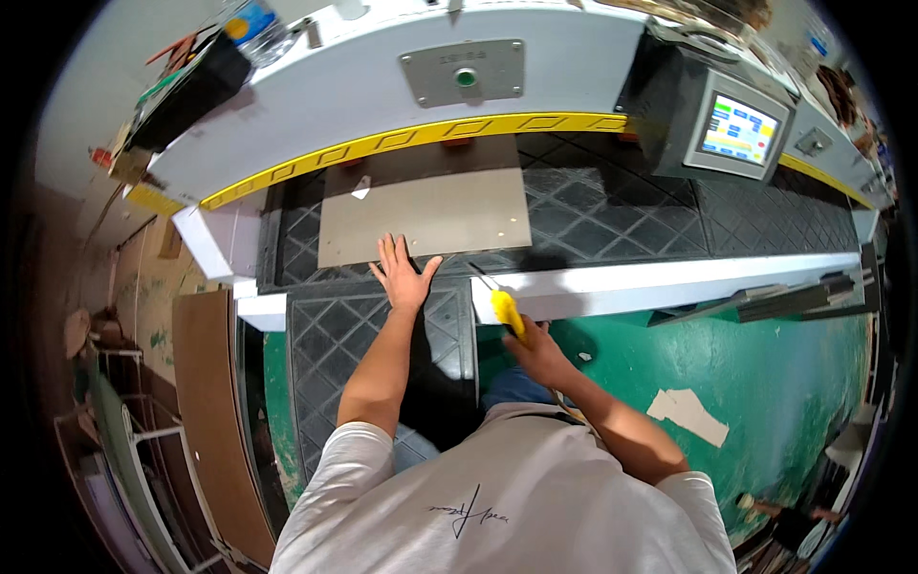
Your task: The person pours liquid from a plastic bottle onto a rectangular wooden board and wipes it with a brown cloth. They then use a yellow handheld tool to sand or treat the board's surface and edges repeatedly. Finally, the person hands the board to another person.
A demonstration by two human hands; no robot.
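A flat beige-brown board (440,206) lies on the black, diamond-patterned machine bed (612,210), its far part in shadow under the yellow-striped beam. My left hand (404,277) is open over the board's near edge, fingers spread and fingertips on its surface. Closed around a yellow tool (505,308) with a long thin dark tip is my right hand (537,352). That tip points away from me toward the bed's near edge, right of my left hand. The tool's exact kind cannot be made out. A small white scrap (361,187) rests on the board's left part.
A control box with a lit screen (739,129) juts out at the right. Above the bed runs a white beam with a green button (466,77). Dark strips (798,298) lean at right. A torn beige piece (690,415) lies on the green floor. Brown panels (215,411) stand left.
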